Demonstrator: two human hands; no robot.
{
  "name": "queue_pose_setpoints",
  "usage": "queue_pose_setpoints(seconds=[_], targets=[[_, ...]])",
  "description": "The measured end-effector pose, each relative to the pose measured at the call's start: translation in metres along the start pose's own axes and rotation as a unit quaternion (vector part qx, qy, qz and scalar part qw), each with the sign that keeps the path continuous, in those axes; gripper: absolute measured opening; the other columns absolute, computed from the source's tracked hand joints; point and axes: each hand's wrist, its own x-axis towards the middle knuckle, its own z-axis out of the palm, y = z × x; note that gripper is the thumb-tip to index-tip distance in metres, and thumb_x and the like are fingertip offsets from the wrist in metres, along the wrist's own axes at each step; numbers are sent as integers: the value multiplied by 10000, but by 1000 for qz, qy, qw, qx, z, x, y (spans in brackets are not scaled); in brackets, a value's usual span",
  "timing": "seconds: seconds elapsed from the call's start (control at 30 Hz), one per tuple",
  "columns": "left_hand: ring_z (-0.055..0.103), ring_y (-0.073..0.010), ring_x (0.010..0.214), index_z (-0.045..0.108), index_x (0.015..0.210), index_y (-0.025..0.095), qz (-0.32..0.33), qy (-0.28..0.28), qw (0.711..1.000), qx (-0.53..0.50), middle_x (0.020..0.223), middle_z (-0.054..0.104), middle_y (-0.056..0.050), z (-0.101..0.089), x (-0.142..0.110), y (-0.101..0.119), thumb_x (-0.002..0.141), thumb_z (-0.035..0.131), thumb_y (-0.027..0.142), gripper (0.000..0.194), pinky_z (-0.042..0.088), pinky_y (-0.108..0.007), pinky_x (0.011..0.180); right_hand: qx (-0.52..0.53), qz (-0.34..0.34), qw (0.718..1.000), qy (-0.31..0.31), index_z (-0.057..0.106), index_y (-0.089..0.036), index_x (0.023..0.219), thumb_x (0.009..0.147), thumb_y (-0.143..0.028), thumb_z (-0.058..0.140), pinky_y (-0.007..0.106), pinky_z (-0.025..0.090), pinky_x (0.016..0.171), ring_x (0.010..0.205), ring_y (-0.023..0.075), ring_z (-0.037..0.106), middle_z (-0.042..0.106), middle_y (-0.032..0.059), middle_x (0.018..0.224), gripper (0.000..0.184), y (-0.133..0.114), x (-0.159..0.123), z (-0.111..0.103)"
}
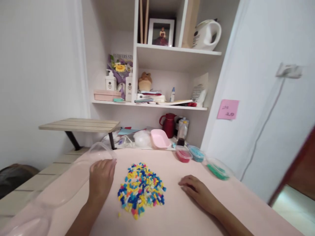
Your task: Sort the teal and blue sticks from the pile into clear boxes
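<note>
A loose pile of small pieces in blue, yellow, white, teal and pink lies on the pink tabletop between my hands. To its left, my left hand has its fingers closed at the near rim of a clear plastic container. Two more clear containers stand nearer along the left, a long one and one cut off by the frame's lower corner. My right hand rests on the table right of the pile, open and loosely bent, holding nothing.
Back right are clear tubs with red, blue and green pieces. Behind stand a pink tray, a red jug and a bottle of dark liquid. A slatted wooden stand rises at the left; shelves overhang the back.
</note>
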Motion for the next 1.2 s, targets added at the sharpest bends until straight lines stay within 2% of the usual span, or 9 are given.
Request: queue_pose_setpoints(seconds=[0.07, 0.17, 0.27, 0.47, 0.63, 0.73, 0.87, 1.03, 1.2], targets=[[647, -175, 797, 685, 904, 209, 118, 31, 990, -78, 820, 736, -38, -4, 1, 19, 954, 462, 305, 247, 465, -316, 812, -4, -5, 1000, 1, 727, -244, 1036, 949, -452, 497, 412, 495, 958, 1029, 252, 632, 690, 89, 1076, 323, -6, -1, -2], [660, -157, 823, 660, 978, 212, 190, 75, 967, -155, 859, 736, -35, -19, -4, 56, 923, 536, 238, 138, 488, -293, 817, 27, -1, 1000, 16, 656, -245, 1206, 968, -372, 466, 363, 527, 853, 938, 218, 648, 696, 68, 1024, 329, -15, -5, -2], [653, -153, 825, 634, 1039, 212, 257, 54, 938, -225, 866, 723, -42, -33, -12, 91, 903, 535, 170, 173, 509, -300, 821, 57, -27, 997, 46, 387, -251, 1475, 975, -290, 442, 299, 533, 721, 809, 174, 646, 691, 40, 949, 505, -30, -13, 2], [570, -135, 666, 601, 881, 200, 346, -21, 901, -260, 720, 631, -19, -19, -33, 123, 939, 380, 149, 234, 484, -295, 689, -63, -256, 962, 73, 110, -315, 1555, 928, -151, 490, 241, 459, 577, 675, 157, 617, 689, 4, 852, 751, -69, -24, 14], [506, -115, 588, 589, 766, 190, 450, -12, 861, -235, 609, 560, 22, -2, -49, 141, 904, 478, 128, 188, 456, -277, 631, -211, -347, 912, 54, 527, -238, 1225, 892, -97, 480, 282, 362, 537, 522, 155, 531, 635, -7, 661, 365, -81, -22, 22], [519, -99, 587, 631, 857, 197, 451, -4, 858, -246, 609, 567, 40, -7, -48, 144, 888, 540, 131, 117, 488, -256, 713, -207, -336, 918, 35, 516, -241, 840, 873, -150, 507, 283, 344, 536, 505, 147, 501, 595, -12, 609, 97, -76, -22, 27], [637, -154, 994, 615, 1156, 197, 351, 2, 901, -254, 1007, 710, -60, -20, -37, 123, 911, 507, 182, 268, 462, -350, 1012, -101, -196, 975, 38, 506, -242, 838, 903, -250, 532, 261, 389, 586, 635, 157, 565, 637, 4, 711, 70, -63, -22, 28], [566, -201, 1160, 629, 1159, 231, 9, 11, 971, -239, 1164, 637, -75, -17, -18, 72, 916, 482, 251, 285, 434, -384, 1044, 39, 47, 996, 67, 517, -236, 934, 919, -360, 530, 243, 412, 592, 689, 156, 564, 632, 1, 783, 125, -39, -16, 8], [546, -268, 1192, 686, 1054, 211, -315, -81, 913, -246, 1189, 612, -85, 6, -8, 29, 847, 433, 372, 364, 438, -467, 1067, 37, 138, 988, 64, 583, -231, 935, 845, -241, 518, 264, 407, 609, 639, 143, 503, 548, -21, 764, 112, -14, -9, -11]])
